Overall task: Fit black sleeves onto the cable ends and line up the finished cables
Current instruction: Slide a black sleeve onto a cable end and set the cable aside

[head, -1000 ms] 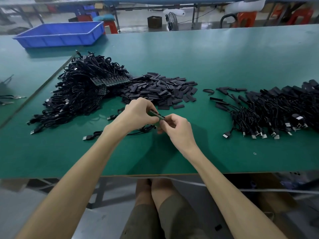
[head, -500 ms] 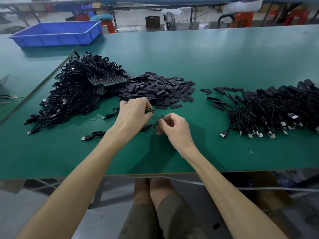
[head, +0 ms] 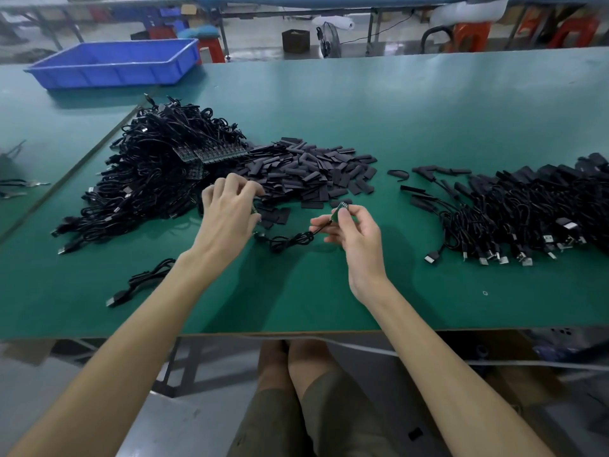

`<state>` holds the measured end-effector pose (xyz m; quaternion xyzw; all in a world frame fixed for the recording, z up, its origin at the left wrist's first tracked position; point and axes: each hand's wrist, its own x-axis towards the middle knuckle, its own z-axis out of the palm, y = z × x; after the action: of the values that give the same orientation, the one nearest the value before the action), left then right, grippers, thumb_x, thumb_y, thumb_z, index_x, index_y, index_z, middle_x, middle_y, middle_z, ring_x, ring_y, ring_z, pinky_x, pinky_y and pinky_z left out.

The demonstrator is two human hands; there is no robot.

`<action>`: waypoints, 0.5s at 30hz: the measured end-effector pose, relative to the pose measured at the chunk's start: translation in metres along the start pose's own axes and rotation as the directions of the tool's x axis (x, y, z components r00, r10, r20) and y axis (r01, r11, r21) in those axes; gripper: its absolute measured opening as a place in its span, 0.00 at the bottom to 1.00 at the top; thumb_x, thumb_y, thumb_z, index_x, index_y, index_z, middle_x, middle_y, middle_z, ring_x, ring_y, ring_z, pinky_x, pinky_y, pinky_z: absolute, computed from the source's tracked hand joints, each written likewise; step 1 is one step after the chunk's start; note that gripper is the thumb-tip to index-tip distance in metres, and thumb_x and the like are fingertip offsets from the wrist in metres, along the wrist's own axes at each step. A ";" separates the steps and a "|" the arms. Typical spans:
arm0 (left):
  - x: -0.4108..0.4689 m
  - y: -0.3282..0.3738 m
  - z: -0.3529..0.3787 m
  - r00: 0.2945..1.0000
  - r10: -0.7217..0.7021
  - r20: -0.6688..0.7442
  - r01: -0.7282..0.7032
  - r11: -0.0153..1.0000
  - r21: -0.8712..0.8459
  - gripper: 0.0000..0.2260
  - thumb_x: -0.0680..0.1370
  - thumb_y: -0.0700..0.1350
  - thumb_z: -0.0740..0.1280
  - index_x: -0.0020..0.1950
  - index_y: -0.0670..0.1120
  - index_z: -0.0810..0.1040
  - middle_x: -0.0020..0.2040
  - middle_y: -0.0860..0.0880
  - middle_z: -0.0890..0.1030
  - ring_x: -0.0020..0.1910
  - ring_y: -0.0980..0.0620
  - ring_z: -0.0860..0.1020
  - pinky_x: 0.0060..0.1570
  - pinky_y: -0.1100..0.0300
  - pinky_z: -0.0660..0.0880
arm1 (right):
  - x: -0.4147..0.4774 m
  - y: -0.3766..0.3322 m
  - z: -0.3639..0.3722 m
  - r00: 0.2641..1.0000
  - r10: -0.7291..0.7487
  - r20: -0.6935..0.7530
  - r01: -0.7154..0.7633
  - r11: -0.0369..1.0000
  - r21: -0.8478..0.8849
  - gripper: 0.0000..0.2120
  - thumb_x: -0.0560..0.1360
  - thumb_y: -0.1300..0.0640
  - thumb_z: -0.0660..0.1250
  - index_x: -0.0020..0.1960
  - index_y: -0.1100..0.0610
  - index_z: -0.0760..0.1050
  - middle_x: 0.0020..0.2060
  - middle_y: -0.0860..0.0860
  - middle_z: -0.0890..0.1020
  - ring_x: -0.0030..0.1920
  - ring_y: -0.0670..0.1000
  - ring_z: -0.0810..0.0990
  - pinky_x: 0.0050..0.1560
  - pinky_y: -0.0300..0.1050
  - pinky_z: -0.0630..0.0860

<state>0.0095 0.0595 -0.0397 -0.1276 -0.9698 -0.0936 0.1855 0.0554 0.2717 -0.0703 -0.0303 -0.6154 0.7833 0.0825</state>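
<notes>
Heap of unsleeved black cables [head: 158,173] left of flat black sleeve pile [head: 306,169]; sleeved cable row [head: 527,216] right of it. Far behind-left: blue plastic tray [head: 115,72], contents unclear. At pile's near edge left hand [head: 227,211] curled, grasp unclear. In front of pile right hand [head: 357,234] pinches green board end [head: 340,212] of coiled black cable [head: 290,240]. Risk: light pinch, board slips when sleeve pushed on.

**Table** [head: 428,127]: green top, with a seam running diagonally at the left.
- 11 o'clock: blue tray [head: 115,62], far back.
- 10 o'clock: large tangled heap of black cables [head: 138,192].
- 12 o'clock: pile of flat black sleeves [head: 313,169], touching the heap's right flank.
- 1 o'clock: loose black loop [head: 398,174], between pile and row.
- 3 o'clock: row of finished cables [head: 527,219], side by side, plugs toward the near edge.
- Centre: one coiled cable [head: 290,240].
- 8 o'clock: single cable [head: 141,282], apart from the heap.
- 4 o'clock: small ring [head: 485,293].
</notes>
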 end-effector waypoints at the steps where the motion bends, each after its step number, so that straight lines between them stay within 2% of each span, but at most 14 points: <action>1: 0.000 0.004 0.000 0.999 0.040 -0.009 -0.040 0.999 -0.015 0.15 0.76 0.45 0.75 0.61 0.48 0.78 0.58 0.48 0.74 0.61 0.45 0.69 0.63 0.51 0.57 | 0.001 0.000 -0.001 1.000 0.004 -0.026 -0.003 1.000 0.027 0.07 0.87 0.59 0.56 0.54 0.60 0.71 0.45 0.56 0.88 0.46 0.55 0.87 0.44 0.43 0.78; 3: 0.002 0.012 -0.001 0.997 0.074 0.035 -0.070 0.993 -0.096 0.08 0.76 0.50 0.75 0.53 0.53 0.81 0.52 0.52 0.75 0.57 0.49 0.70 0.55 0.55 0.55 | 0.001 0.001 -0.004 0.998 0.011 -0.063 -0.006 0.998 0.065 0.08 0.87 0.59 0.56 0.55 0.61 0.72 0.42 0.54 0.87 0.44 0.54 0.86 0.44 0.43 0.78; 5: 0.005 0.017 -0.003 0.986 0.074 0.149 -0.046 0.982 -0.186 0.05 0.75 0.54 0.75 0.47 0.56 0.82 0.45 0.58 0.77 0.52 0.53 0.73 0.50 0.55 0.53 | 0.002 0.001 -0.006 0.997 0.003 -0.079 0.002 0.998 0.068 0.09 0.87 0.59 0.56 0.56 0.62 0.73 0.39 0.53 0.86 0.41 0.53 0.84 0.47 0.45 0.79; 8: 0.006 0.026 -0.001 0.933 0.044 0.357 0.033 0.978 -0.208 0.11 0.73 0.61 0.74 0.43 0.55 0.81 0.39 0.61 0.80 0.45 0.58 0.76 0.50 0.54 0.54 | 0.002 0.002 -0.005 0.996 -0.017 -0.084 0.021 0.999 0.040 0.10 0.87 0.59 0.57 0.57 0.63 0.75 0.36 0.52 0.84 0.37 0.51 0.82 0.46 0.43 0.80; 11: 0.005 0.034 0.003 0.889 -0.014 0.457 0.091 0.985 -0.147 0.11 0.74 0.58 0.75 0.46 0.53 0.79 0.40 0.60 0.79 0.45 0.55 0.76 0.52 0.54 0.57 | 0.002 0.003 -0.004 0.996 -0.030 -0.079 0.031 1.000 0.006 0.10 0.86 0.58 0.60 0.56 0.62 0.79 0.35 0.50 0.82 0.36 0.48 0.80 0.44 0.41 0.79; 15: 0.006 0.041 0.003 0.867 -0.067 0.493 0.150 0.980 -0.131 0.08 0.75 0.51 0.76 0.47 0.50 0.80 0.37 0.60 0.76 0.45 0.51 0.76 0.55 0.54 0.58 | 0.001 0.004 -0.004 0.998 -0.040 -0.055 0.039 0.999 -0.018 0.10 0.85 0.56 0.62 0.53 0.58 0.81 0.34 0.48 0.81 0.37 0.46 0.78 0.43 0.39 0.78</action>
<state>0.0149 0.1000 -0.0344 -0.1070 -0.9797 -0.1487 -0.0810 0.0543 0.2745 -0.0745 -0.0406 -0.6201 0.7751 0.1147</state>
